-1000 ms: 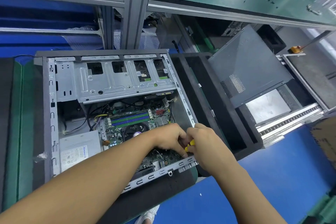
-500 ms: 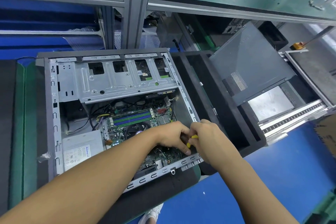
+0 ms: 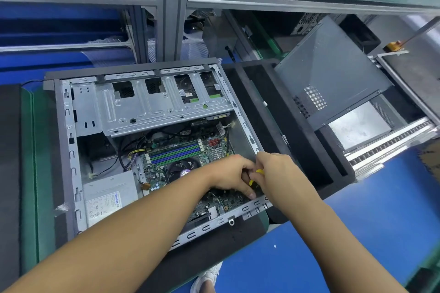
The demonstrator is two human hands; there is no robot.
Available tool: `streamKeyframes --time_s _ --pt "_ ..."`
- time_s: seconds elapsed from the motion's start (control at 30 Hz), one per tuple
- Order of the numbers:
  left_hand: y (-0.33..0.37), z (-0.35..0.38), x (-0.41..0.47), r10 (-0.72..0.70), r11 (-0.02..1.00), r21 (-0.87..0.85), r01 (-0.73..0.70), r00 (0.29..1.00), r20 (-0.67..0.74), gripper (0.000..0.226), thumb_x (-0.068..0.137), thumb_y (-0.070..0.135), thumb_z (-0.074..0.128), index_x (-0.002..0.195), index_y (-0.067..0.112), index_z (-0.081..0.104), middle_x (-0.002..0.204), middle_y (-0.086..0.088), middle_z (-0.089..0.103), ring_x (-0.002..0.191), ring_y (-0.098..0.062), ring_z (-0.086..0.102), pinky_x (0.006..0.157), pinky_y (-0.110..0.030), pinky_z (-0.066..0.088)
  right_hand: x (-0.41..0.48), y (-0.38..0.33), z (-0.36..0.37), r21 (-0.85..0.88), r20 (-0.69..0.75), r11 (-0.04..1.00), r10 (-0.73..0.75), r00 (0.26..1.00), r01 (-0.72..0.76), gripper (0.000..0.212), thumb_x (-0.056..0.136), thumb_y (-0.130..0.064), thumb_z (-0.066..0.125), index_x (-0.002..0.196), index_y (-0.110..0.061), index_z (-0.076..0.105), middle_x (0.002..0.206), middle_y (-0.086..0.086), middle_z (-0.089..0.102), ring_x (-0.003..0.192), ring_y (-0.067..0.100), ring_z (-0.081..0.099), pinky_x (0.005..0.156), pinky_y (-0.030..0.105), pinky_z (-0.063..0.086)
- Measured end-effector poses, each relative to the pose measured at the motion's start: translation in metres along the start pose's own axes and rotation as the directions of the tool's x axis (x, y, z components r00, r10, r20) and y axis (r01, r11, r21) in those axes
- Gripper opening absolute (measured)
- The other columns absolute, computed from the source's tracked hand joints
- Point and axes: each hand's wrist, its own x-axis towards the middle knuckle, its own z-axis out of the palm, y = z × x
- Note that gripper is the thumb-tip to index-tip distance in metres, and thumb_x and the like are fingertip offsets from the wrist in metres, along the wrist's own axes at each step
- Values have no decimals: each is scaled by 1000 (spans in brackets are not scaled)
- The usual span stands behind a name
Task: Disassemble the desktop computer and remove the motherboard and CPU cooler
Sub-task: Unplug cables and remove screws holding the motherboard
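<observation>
Motherboard (image 3: pixel 156 175) and CPU cooler (image 3: pixel 183 167) are sitting inside the open case (image 3: pixel 69 150) on the desk (image 3: pixel 35 173); probably a board fastener is being undone, so the tool needs holding straight with steady pressure. Left hand (image 3: pixel 232 173) is curling its fingers beside the yellow-handled tool (image 3: pixel 259 171), actual grip I cannot tell; right hand (image 3: pixel 281 171) is gripping its handle.

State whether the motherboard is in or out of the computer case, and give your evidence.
In. The motherboard lies flat inside the open case, its memory slots visible below the drive cage.
</observation>
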Motion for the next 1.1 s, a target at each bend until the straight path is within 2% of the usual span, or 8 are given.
streamKeyframes --time_s 0.2,0.37,0.47,0.67,0.77,0.83,0.97,1.1 --pt "-1 -2 -1 -17 1000 13 16 997 69 20 71 22 88 82 26 72 72 22 70 70 7 65 66 -8 46 -1 10 -3 26 106 997 -71 992 69 16 91 -12 65 97 -25 57 98 -3 39 73 13 49 49 15 28" --pt "0 3 3 18 995 100 -18 1000 2 34 66 33 90 87 20 67 85 2 70 82 -19 66 75 -39 54 -1 3 -3 44 1 999 29 1000 -29 26 93 -44 62 94 -21 50 90 0 45 73 24 52 57 31 39" --pt "1 4 2 24 997 70 -24 1000 -2 34 66 32 90 87 25 65 90 0 70 85 -21 65 77 -43 54 1 0 -1 -46 -14 996 71 997 -71 30 97 -46 55 93 -18 45 86 4 51 73 28 54 60 32 43" --pt "2 -6 -2 -4 999 -40 7 998 62 23 75 19 86 80 31 68 73 17 68 67 4 60 66 -12 44 -1 4 -5 29 60 998 -60 996 58 8 95 -19 62 99 -22 55 100 -2 44 75 11 47 60 23 37" --pt "3 -4 -1 -5 999 35 4 999 39 28 71 28 88 65 39 63 64 19 64 59 4 55 57 -12 41 0 6 -5 50 127 995 -89 988 83 19 89 -15 68 99 -26 57 97 -7 38 72 7 45 52 13 29" --pt "0 -2 0 1 1000 29 -2 1000 28 27 70 28 89 68 34 62 64 23 64 59 6 57 56 -12 43 0 5 -5 72 104 996 -69 992 62 23 87 -24 72 100 -27 53 96 -6 39 77 14 48 53 15 29" --pt "4 4 1 8 999 45 -7 1000 -9 33 69 29 89 91 18 66 90 -1 73 86 -21 67 79 -43 54 -3 0 -2 53 -10 997 59 998 -58 31 91 -46 64 93 -19 48 85 0 51 74 24 53 56 31 38" --pt "2 0 -1 -2 1000 -9 2 1000 18 34 69 26 90 94 18 68 89 5 73 82 -9 67 78 -29 54 -3 0 1 27 -18 1000 7 1000 -6 19 95 -31 62 96 -18 49 96 2 54 82 22 52 65 31 41"
